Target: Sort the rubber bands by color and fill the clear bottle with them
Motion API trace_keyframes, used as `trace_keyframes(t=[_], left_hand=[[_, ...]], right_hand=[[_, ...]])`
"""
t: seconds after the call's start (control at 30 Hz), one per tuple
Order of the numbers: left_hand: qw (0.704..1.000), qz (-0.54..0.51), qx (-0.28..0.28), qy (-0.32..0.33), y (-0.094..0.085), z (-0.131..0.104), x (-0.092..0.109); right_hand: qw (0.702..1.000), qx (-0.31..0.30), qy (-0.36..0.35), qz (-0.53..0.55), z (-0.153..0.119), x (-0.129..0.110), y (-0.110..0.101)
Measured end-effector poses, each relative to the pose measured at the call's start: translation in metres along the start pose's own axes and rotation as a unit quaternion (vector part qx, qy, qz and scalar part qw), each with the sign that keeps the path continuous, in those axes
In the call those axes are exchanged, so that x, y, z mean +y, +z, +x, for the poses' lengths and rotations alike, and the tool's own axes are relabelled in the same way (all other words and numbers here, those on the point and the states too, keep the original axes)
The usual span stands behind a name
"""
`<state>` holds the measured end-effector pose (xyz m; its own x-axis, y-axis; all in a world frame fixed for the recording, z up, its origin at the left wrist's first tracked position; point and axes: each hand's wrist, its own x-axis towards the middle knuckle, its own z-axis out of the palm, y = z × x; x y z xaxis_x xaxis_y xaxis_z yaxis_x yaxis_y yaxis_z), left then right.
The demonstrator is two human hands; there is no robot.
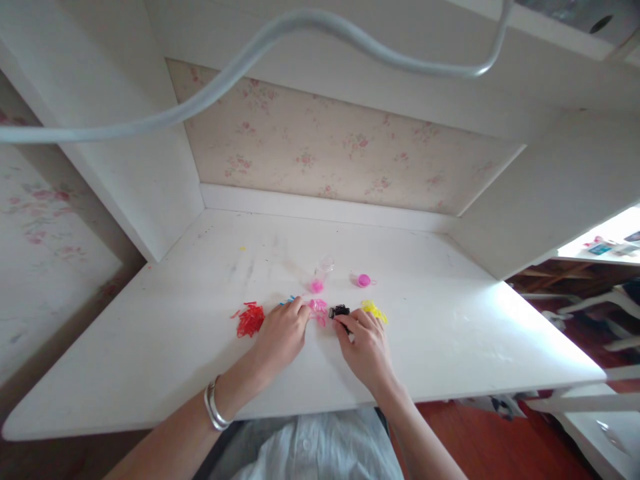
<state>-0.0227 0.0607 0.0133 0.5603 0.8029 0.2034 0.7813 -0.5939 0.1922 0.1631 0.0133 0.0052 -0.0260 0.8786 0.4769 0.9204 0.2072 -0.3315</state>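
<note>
Glossy metal bracelet (215, 413), smooth desk (450, 327), probably rubbery black pieces (340, 310)

Black pieces (340, 310) lie heaped beside a pink pile (318, 308).

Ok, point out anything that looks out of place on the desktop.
A small yellow bit lies alone toward the back left of the desktop, well away from the yellow pile by the right hand. Dark smudges mark the desktop near it.
</note>
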Motion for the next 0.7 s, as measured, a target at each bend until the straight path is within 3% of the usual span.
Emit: trace_keyframes(t=[0.1,0.3,0.5,0.7], left_hand=[[0.999,-0.044,0.014,-0.017,-0.001,0.002,-0.002],[0.979,-0.187,0.069,-0.031,-0.010,0.009,-0.012],[0.953,-0.289,0.074,-0.055,-0.048,0.024,-0.014],[0.946,-0.307,0.088,-0.064,-0.082,0.051,-0.005]], right_hand=[[0.998,-0.015,-0.008,-0.055,-0.014,-0.002,0.006],[0.993,-0.033,-0.029,-0.112,-0.010,-0.001,0.007],[0.985,-0.057,-0.071,-0.148,-0.005,-0.002,0.007],[0.984,-0.054,-0.083,-0.148,-0.003,-0.003,0.006]])
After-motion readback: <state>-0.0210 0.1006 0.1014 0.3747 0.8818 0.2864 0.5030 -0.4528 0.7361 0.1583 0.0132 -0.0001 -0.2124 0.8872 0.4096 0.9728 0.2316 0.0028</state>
